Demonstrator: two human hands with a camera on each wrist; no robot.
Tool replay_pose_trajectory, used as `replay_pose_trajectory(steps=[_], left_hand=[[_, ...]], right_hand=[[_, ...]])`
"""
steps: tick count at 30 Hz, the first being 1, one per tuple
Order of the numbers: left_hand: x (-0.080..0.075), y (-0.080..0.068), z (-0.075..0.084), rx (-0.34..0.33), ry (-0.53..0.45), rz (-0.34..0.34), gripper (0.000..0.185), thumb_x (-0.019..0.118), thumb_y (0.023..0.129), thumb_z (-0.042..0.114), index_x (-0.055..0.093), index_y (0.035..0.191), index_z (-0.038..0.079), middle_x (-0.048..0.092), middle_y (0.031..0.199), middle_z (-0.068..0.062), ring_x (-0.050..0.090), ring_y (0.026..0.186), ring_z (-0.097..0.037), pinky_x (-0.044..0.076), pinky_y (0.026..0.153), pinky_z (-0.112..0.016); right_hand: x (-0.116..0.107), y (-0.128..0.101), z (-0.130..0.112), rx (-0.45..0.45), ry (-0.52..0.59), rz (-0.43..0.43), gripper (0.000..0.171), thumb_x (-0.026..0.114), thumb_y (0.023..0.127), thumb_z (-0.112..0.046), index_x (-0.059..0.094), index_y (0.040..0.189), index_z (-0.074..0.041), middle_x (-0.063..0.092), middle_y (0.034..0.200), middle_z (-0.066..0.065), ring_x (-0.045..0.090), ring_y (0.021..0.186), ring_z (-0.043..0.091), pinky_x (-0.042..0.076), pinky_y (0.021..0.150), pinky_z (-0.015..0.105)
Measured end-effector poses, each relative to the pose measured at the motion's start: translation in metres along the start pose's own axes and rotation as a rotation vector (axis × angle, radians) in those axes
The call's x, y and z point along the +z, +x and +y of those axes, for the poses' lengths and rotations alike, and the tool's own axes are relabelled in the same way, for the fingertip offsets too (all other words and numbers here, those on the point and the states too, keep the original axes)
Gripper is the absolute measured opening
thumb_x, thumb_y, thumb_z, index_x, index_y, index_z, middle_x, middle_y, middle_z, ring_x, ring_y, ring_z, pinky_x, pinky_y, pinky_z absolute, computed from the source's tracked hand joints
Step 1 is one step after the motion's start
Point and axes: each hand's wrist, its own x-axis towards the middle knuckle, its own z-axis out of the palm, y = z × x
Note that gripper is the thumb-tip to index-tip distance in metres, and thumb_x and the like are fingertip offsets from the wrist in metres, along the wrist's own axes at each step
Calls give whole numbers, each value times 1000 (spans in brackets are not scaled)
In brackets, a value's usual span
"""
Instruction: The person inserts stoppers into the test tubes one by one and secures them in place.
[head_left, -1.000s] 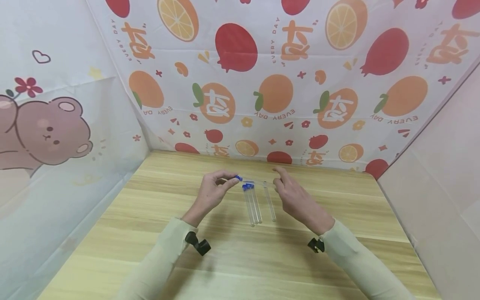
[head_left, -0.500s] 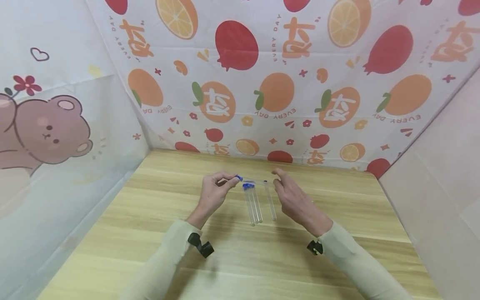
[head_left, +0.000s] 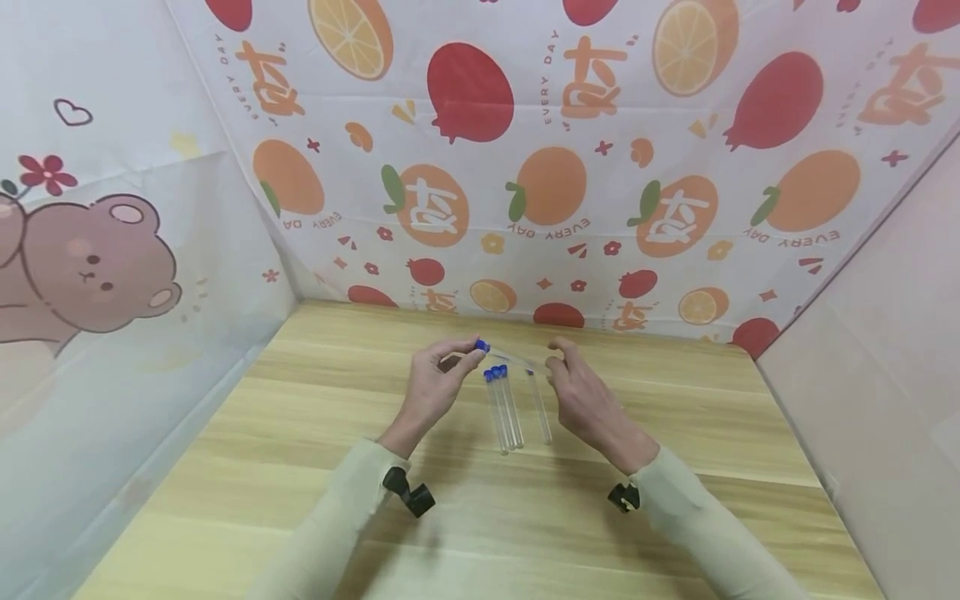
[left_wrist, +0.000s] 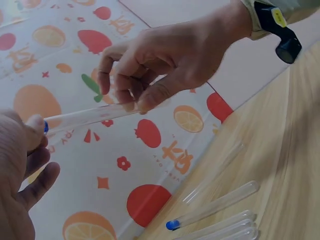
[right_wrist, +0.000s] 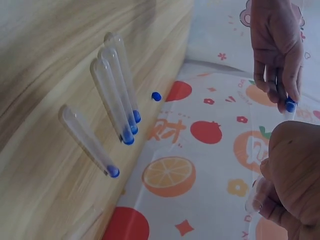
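Observation:
My left hand (head_left: pixel 435 379) pinches the blue cap (head_left: pixel 482 345) at one end of a clear test tube (left_wrist: pixel 92 116). The fingers and thumb of my right hand (head_left: pixel 592 400) pinch the tube's other end. Held between both hands above the table, the tube slopes down toward the right in the head view. Below it lie three blue-capped test tubes (right_wrist: pixel 116 95) side by side. To their right is a separate capped test tube (right_wrist: pixel 90 142). One more clear tube (left_wrist: pixel 214 172), with no cap showing, lies past that one in the left wrist view.
A loose blue cap (right_wrist: pixel 156 96) sits on the wooden table (head_left: pixel 480 525) near the grouped tubes. Behind the table hangs a fruit-printed cloth (head_left: pixel 480 200), and a bear-printed cloth (head_left: pixel 172 400) covers the left side.
My left hand has risen slightly and shifted a little right, lifting the capped end, so the held tube slopes more. My right hand stays nearly in place.

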Motion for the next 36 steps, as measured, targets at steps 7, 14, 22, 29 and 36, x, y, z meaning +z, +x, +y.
replay_pose_trajectory(steps=[7, 14, 22, 29, 36], left_hand=[[13, -1, -3, 49, -6, 55, 21, 75, 89, 3, 72, 107, -8, 71, 113, -25, 69, 96, -3, 60, 83, -19], [18, 1, -11, 22, 102, 13, 26, 71, 95, 13, 67, 117, 1, 70, 119, -19, 67, 93, -9, 58, 79, -19], [23, 14, -20, -105, 189, -42, 33, 66, 100, 31, 67, 128, 15, 73, 114, -11, 71, 93, -24, 57, 79, -25], [33, 32, -23, -200, 104, -25, 27, 67, 99, 24, 70, 121, 9, 75, 106, -21, 72, 81, -25, 63, 78, -44], [41, 44, -38, -296, 84, 7, 25, 70, 95, 20, 66, 115, 6, 75, 102, -24, 72, 79, -21, 61, 71, -31]], right_hand=[[-4, -1, 1, 16, 8, -6, 16, 64, 89, 10, 58, 105, 11, 50, 130, 23, 54, 80, 19, 51, 62, 22], [-6, -2, -2, 87, 25, -42, 15, 68, 89, 7, 61, 102, 8, 52, 131, 24, 51, 69, 14, 43, 51, 15], [-3, -8, -8, 160, 58, -96, 15, 70, 88, 1, 65, 101, 6, 54, 129, 21, 48, 65, 9, 43, 50, 13], [2, -11, -18, 249, 101, -139, 13, 65, 94, -2, 63, 106, 4, 51, 126, 17, 48, 63, 8, 41, 48, 13], [12, -19, -24, 277, 170, -93, 33, 75, 83, 4, 63, 114, 4, 54, 124, 19, 57, 75, 14, 52, 59, 21]])
